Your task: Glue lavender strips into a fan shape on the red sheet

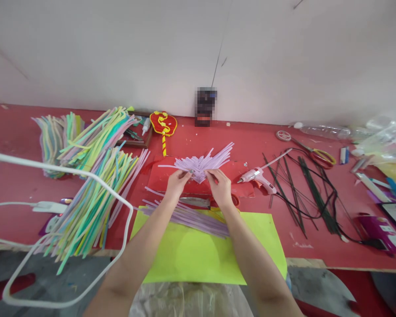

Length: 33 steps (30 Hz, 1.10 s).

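Note:
A V-shaped woven piece of thin lilac strips (200, 166) lies over a red board (161, 180), its loose ends fanning outward at the top. My left hand (178, 182) pinches its left side near the lower point. On the opposite side, my right hand (220, 185) grips the piece between thumb and fingers. Below my wrists, a row of loose lilac strips (198, 221) rests on a yellow-green sheet (198, 259). Scissors (194, 201) lie just above that row, partly covered by my right wrist.
A pink glue gun (259, 177) lies to the right, beside dark green wires (317, 193) and more scissors (320, 157). Pastel strip bundles (95, 189) cover the left. A white cable (130, 220) loops across the left front. A red-and-yellow fan-shaped ornament (163, 123) lies behind.

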Each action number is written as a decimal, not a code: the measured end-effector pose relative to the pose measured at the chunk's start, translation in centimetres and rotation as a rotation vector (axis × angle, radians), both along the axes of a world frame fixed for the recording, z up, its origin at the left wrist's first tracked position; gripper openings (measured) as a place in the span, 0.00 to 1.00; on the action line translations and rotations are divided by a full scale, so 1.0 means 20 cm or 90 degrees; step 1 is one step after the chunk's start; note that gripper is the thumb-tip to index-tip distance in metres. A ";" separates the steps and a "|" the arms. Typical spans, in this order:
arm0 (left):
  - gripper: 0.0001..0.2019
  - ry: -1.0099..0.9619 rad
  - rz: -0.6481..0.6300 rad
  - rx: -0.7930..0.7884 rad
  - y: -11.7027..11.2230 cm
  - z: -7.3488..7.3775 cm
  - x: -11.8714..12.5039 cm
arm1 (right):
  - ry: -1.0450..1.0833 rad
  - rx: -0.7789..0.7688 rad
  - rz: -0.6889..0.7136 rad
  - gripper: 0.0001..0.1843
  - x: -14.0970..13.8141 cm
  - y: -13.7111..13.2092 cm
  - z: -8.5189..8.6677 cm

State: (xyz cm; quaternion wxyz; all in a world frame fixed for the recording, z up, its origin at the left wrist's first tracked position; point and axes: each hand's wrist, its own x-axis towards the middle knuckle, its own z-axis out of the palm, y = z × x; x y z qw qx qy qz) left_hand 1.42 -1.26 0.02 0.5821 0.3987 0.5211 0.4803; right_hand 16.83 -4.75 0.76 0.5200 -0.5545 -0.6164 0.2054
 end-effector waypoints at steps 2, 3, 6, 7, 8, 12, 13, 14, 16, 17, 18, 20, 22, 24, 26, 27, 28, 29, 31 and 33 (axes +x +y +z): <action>0.22 0.009 0.012 0.007 0.01 -0.01 -0.01 | -0.005 -0.012 -0.009 0.12 0.00 0.00 -0.01; 0.22 0.013 0.017 0.007 0.02 -0.01 -0.02 | -0.010 -0.022 -0.012 0.12 0.00 0.01 -0.02; 0.20 0.024 0.024 -0.005 0.02 -0.02 -0.03 | -0.034 -0.058 -0.009 0.12 0.01 0.01 -0.04; 0.19 0.036 0.021 -0.012 0.02 -0.01 -0.03 | -0.044 -0.068 -0.004 0.12 0.01 0.01 -0.04; 0.18 0.056 0.013 -0.019 0.02 -0.01 -0.04 | -0.054 -0.075 0.000 0.12 0.02 0.01 -0.05; 0.12 0.236 -0.045 0.006 -0.01 0.01 -0.05 | -0.095 -0.106 0.029 0.10 0.04 0.00 -0.07; 0.12 0.287 -0.055 0.024 -0.02 0.02 -0.05 | -0.104 -0.118 0.039 0.09 0.05 0.00 -0.08; 0.12 0.328 -0.060 0.042 -0.02 0.02 -0.06 | -0.113 -0.131 0.049 0.09 0.05 0.00 -0.08; 0.13 0.375 -0.064 0.064 -0.03 0.02 -0.06 | -0.124 -0.152 0.065 0.08 0.05 0.00 -0.08; 0.13 0.383 -0.065 0.068 -0.03 0.02 -0.06 | -0.129 -0.161 0.072 0.07 0.05 0.00 -0.08; 0.13 0.388 -0.067 0.068 -0.03 0.01 -0.06 | -0.136 -0.167 0.077 0.07 0.05 0.00 -0.08; 0.13 0.398 -0.066 0.064 -0.02 0.01 -0.06 | -0.159 -0.173 0.078 0.08 0.06 -0.01 -0.08; 0.13 0.414 -0.067 0.061 -0.02 0.00 -0.06 | -0.191 -0.170 0.068 0.08 0.06 -0.01 -0.08; 0.13 0.425 -0.066 0.055 -0.02 0.00 -0.06 | -0.214 -0.161 0.061 0.07 0.06 -0.01 -0.08; 0.12 0.433 -0.061 0.050 -0.01 0.00 -0.06 | -0.218 -0.155 0.067 0.05 0.06 -0.01 -0.08; 0.11 0.440 -0.057 0.049 -0.01 0.00 -0.06 | -0.215 -0.152 0.072 0.05 0.06 -0.01 -0.07; 0.09 0.453 -0.053 0.050 -0.01 0.00 -0.06 | -0.213 -0.152 0.076 0.05 0.06 -0.01 -0.07; 0.08 0.474 -0.050 0.053 -0.02 0.01 -0.06 | -0.213 -0.152 0.080 0.05 0.06 -0.01 -0.07; 0.06 0.533 -0.049 0.071 -0.02 0.02 -0.06 | -0.216 -0.153 0.086 0.04 0.06 -0.01 -0.07; 0.04 0.595 -0.053 0.094 -0.03 0.02 -0.05 | -0.215 -0.152 0.087 0.04 0.06 -0.01 -0.07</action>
